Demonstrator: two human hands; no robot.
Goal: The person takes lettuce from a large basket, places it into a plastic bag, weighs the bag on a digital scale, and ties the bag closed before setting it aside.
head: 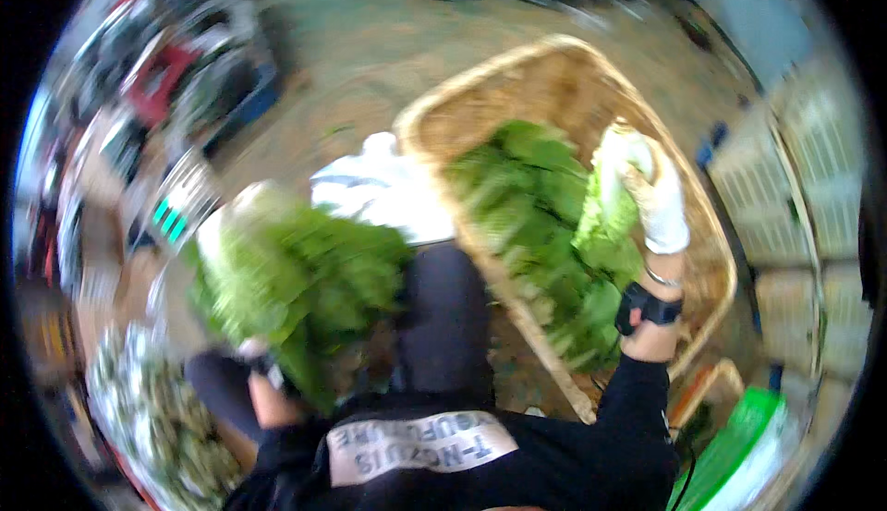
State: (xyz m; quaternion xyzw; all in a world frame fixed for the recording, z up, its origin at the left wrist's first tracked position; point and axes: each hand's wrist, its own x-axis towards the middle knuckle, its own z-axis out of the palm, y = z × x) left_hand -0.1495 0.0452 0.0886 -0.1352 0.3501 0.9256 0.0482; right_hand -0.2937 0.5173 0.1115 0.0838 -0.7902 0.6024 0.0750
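My right hand [658, 199], in a white work glove, grips a pale-stemmed head of leafy lettuce or cabbage [610, 192] inside a large wicker basket [499, 71]. Its root end points away from me. More loose green leaves [540, 213] lie in the basket under and beside it. A big blurred bunch of leafy greens [298, 261] with white stem ends is held up over my left leg. Most of my left hand [251, 349] is hidden beneath this bunch, with only the wrist area showing.
A white bag or cloth [381, 189] touches the basket's left side. Heaped wrapped vegetables [159, 414] stand at lower left, near a white plastic basket [183, 199]. Pale slatted crates [752, 185] line the right side, with a green box [727, 448] at lower right.
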